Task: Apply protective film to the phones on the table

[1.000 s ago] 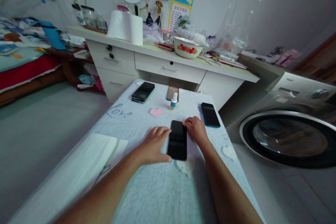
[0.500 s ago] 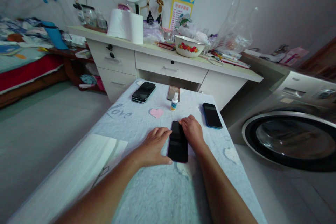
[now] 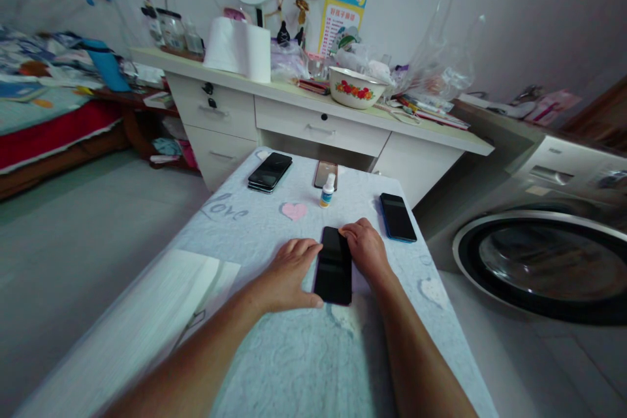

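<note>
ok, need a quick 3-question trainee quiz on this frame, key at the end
1. True or false: the right hand is at the near left corner of the black smartphone between the two hands.
2. Multiple choice: what stands upright on the table beyond that phone? A) a mug B) a small white-topped bottle C) a candle
3. Fill in: the printed heart near the word "Love" is ____.

Key: 1 false, it is at the far right part; 2 B; 3 pink.

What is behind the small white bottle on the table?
Behind the bottle lies a brownish, phone-shaped object. The bottle's top covers part of its near end; that part cannot be seen.
</note>
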`<state>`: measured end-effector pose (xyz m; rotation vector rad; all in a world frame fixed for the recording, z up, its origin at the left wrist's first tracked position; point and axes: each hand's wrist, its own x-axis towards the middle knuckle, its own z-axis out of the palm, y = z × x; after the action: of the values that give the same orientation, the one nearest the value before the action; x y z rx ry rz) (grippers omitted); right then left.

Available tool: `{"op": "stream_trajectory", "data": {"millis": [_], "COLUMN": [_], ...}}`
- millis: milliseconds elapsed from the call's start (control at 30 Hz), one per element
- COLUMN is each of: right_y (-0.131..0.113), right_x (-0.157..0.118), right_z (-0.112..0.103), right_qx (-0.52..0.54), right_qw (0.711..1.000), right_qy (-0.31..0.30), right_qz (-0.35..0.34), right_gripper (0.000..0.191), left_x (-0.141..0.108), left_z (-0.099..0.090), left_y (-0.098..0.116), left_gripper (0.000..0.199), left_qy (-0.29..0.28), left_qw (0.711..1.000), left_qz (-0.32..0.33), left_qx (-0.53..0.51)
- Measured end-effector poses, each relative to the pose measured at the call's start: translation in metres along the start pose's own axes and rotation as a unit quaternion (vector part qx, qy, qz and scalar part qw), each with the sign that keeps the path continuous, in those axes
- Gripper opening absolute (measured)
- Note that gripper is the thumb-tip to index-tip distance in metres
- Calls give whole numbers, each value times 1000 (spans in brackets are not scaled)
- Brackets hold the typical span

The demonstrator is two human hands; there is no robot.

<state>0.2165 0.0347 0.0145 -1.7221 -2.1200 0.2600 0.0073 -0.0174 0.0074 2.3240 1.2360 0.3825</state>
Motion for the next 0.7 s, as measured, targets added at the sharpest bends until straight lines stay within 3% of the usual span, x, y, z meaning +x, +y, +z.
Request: {"op": "stream_trajectory", "data": {"millis": [233, 700], "right_y": [8, -18], "right_x": [-2, 8], "right_z": [-2, 9], "right_qx": [-12, -46], "right_qw": [1000, 999], "right_qy": [8, 0], "right_qz": [18, -1], "right_gripper": [25, 25], "left_x": [0, 0], "left_z": [1, 2], "left_y": [-2, -2], "left_gripper": [90, 90], "left_qy": [3, 2], "left_qw": [1000, 1000], "left_qz": [5, 0], "left_qx": [-2, -4]}}
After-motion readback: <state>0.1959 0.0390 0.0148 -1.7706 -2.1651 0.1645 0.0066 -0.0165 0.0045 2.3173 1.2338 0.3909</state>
